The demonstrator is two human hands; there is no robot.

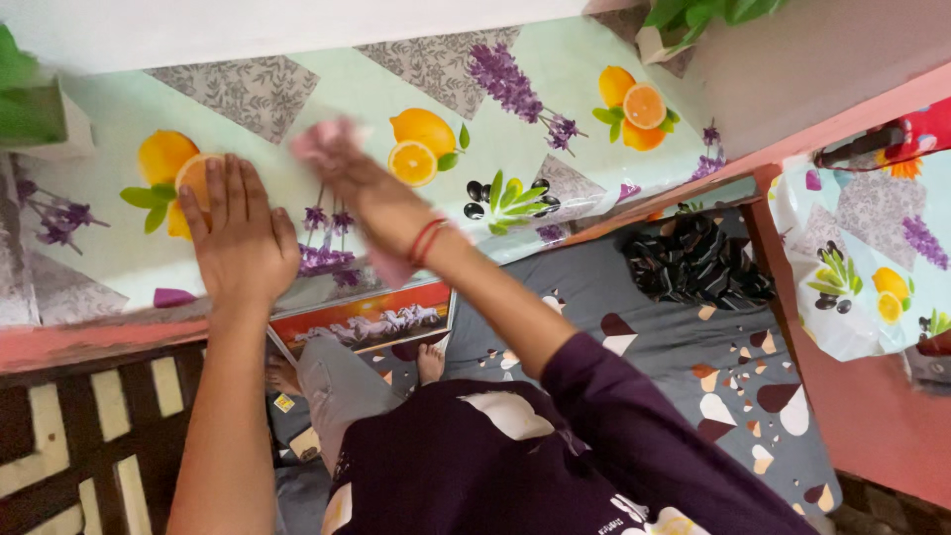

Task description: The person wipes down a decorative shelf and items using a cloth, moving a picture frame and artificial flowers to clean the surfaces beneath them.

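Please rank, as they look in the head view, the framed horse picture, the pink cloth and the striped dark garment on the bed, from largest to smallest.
1. Framed horse picture, partly hidden.
2. Striped dark garment, close in size to the picture, so that order is unsure.
3. Pink cloth, blurred, under the right hand.

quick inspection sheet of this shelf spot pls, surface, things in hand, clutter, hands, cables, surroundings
surface: shelf cover printed with oranges and lavender, on a pink ledge
job's things: pink cloth, blurred, pressed to the cover
clutter: potted plants at the left edge and top right
grippers: left hand flat on the cover, fingers spread; right hand grips the cloth, red thread at the wrist
cables: nothing seen
surroundings: framed horse picture and grey patterned bedding below
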